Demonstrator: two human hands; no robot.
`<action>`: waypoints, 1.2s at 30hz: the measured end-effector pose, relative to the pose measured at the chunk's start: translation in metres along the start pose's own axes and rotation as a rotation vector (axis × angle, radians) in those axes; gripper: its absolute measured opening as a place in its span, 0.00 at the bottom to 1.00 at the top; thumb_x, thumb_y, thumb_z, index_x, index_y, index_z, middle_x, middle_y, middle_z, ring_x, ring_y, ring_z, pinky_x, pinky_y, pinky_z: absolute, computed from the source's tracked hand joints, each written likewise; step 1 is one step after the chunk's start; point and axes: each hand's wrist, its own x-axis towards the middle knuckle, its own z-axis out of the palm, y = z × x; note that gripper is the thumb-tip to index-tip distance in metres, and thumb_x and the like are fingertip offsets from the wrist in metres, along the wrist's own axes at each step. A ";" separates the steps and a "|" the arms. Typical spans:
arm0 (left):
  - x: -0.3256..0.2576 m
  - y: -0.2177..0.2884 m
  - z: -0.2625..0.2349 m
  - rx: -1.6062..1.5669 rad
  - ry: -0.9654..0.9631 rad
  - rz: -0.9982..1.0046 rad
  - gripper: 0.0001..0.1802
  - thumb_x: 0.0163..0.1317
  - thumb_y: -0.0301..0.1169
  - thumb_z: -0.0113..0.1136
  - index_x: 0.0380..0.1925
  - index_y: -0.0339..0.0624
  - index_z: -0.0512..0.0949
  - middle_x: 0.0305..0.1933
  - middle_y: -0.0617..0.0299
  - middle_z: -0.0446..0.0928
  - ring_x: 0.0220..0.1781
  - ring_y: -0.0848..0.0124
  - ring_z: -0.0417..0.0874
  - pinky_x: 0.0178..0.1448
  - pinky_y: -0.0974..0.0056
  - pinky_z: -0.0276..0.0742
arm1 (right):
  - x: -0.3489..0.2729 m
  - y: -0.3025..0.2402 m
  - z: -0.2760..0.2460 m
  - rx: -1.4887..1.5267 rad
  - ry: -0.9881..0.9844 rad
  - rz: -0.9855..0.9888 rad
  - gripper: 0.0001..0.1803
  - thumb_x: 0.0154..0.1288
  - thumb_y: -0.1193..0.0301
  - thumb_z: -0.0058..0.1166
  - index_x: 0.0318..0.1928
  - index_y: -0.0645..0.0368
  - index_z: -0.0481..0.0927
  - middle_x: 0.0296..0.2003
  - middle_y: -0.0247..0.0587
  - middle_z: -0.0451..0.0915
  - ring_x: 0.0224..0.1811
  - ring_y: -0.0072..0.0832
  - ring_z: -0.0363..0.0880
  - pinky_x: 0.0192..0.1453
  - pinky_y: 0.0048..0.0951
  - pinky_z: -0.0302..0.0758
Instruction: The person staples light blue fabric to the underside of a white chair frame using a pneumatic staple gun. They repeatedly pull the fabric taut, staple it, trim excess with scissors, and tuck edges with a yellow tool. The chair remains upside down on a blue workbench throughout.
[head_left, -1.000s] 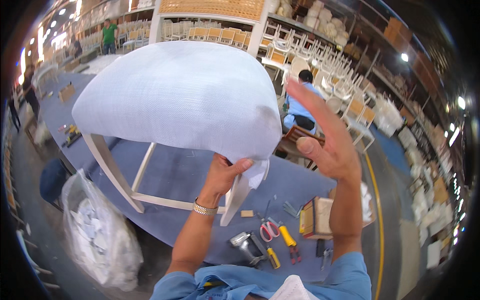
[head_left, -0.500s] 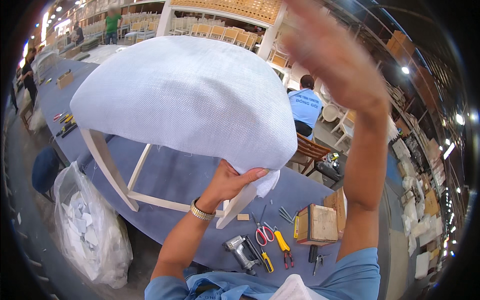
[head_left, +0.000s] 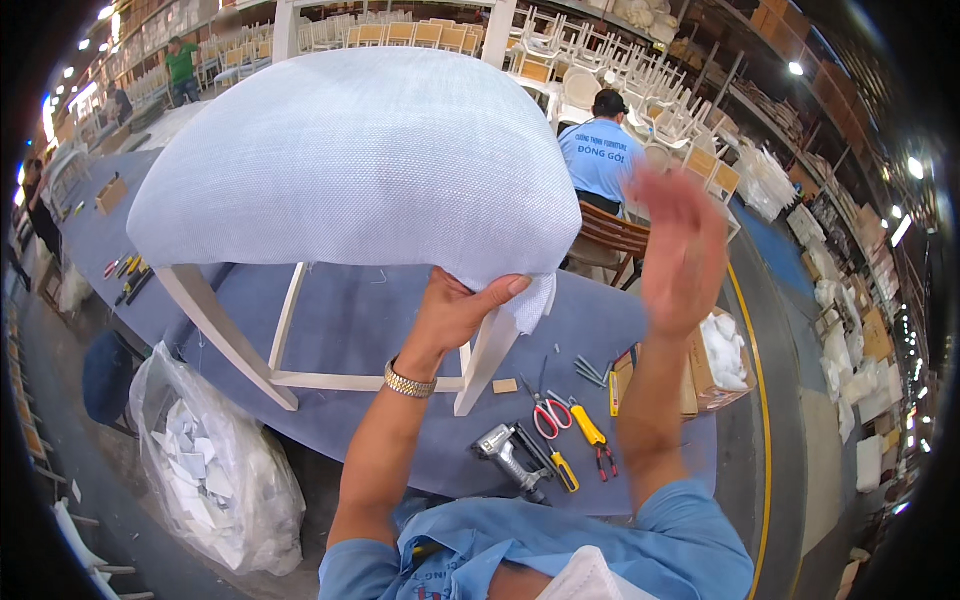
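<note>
An upholstered chair with pale bluish-white woven fabric and light wooden legs stands before me on the blue-grey table. My left hand, wearing a gold watch, closes on the fabric at the near right corner, thumb on top, beside a front leg. A frayed flap of cloth hangs there. To the right of the chair, my right hand is raised in the air, empty, slightly blurred, its fingers stretched out. It touches nothing.
Near me on the table lie a staple gun, red-handled scissors, yellow-handled pliers and staple strips. A box of white stuffing stands right; a bag of scraps left. A seated person is beyond.
My right hand has come down from high above the chair's right side to about seat height. The left hand keeps its hold on the fabric corner. My view has shifted.
</note>
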 end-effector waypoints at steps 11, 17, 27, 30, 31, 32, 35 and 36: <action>-0.004 0.009 0.005 0.040 0.049 -0.033 0.21 0.62 0.28 0.72 0.55 0.36 0.79 0.52 0.59 0.83 0.53 0.73 0.82 0.59 0.66 0.78 | -0.500 -0.046 0.046 -0.755 -0.637 1.273 0.45 0.51 0.67 0.70 0.70 0.61 0.64 0.56 0.60 0.75 0.58 0.54 0.74 0.63 0.49 0.71; -0.006 0.015 0.003 -0.038 0.024 -0.047 0.27 0.61 0.31 0.73 0.58 0.34 0.75 0.57 0.57 0.82 0.57 0.72 0.81 0.63 0.64 0.76 | -0.502 -0.025 0.061 -0.777 -0.596 1.248 0.50 0.51 0.71 0.72 0.72 0.60 0.58 0.57 0.60 0.73 0.61 0.57 0.72 0.64 0.51 0.69; -0.002 0.010 0.007 0.062 0.050 -0.087 0.22 0.62 0.31 0.73 0.54 0.36 0.80 0.53 0.58 0.84 0.54 0.73 0.82 0.61 0.66 0.78 | -0.391 -0.031 0.027 -0.181 -0.113 1.544 0.31 0.55 0.73 0.70 0.60 0.68 0.75 0.49 0.47 0.82 0.50 0.31 0.81 0.56 0.29 0.76; -0.003 0.002 0.002 0.039 0.052 -0.055 0.22 0.61 0.33 0.73 0.52 0.32 0.81 0.52 0.57 0.84 0.51 0.72 0.83 0.56 0.66 0.79 | -0.323 -0.051 0.036 -0.062 0.137 1.294 0.24 0.61 0.71 0.68 0.56 0.70 0.78 0.49 0.42 0.83 0.48 0.26 0.80 0.54 0.29 0.76; -0.004 0.003 0.003 0.009 0.037 -0.018 0.24 0.61 0.36 0.74 0.51 0.29 0.80 0.51 0.55 0.84 0.49 0.71 0.84 0.54 0.66 0.80 | -0.300 -0.057 0.036 -0.050 0.173 1.218 0.24 0.61 0.73 0.68 0.56 0.69 0.78 0.49 0.43 0.83 0.48 0.26 0.80 0.54 0.29 0.76; -0.007 0.009 0.007 -0.035 0.050 -0.016 0.23 0.61 0.34 0.74 0.51 0.29 0.80 0.51 0.55 0.84 0.49 0.72 0.84 0.53 0.67 0.81 | -0.277 -0.063 0.039 -0.034 0.204 1.133 0.23 0.61 0.74 0.68 0.55 0.68 0.79 0.49 0.44 0.82 0.49 0.26 0.80 0.53 0.29 0.76; -0.008 0.013 0.013 -0.039 0.074 -0.046 0.21 0.61 0.31 0.73 0.50 0.30 0.81 0.50 0.55 0.84 0.48 0.73 0.84 0.52 0.68 0.81 | -0.210 -0.087 0.060 -0.171 0.291 0.864 0.18 0.62 0.79 0.65 0.51 0.68 0.79 0.44 0.43 0.83 0.44 0.25 0.81 0.49 0.27 0.77; -0.007 0.013 0.014 -0.012 0.084 -0.058 0.20 0.61 0.30 0.73 0.50 0.30 0.81 0.50 0.55 0.84 0.48 0.73 0.84 0.52 0.69 0.81 | -0.204 -0.086 0.062 -0.245 0.273 0.743 0.16 0.62 0.80 0.64 0.50 0.68 0.79 0.42 0.43 0.83 0.42 0.26 0.82 0.47 0.26 0.77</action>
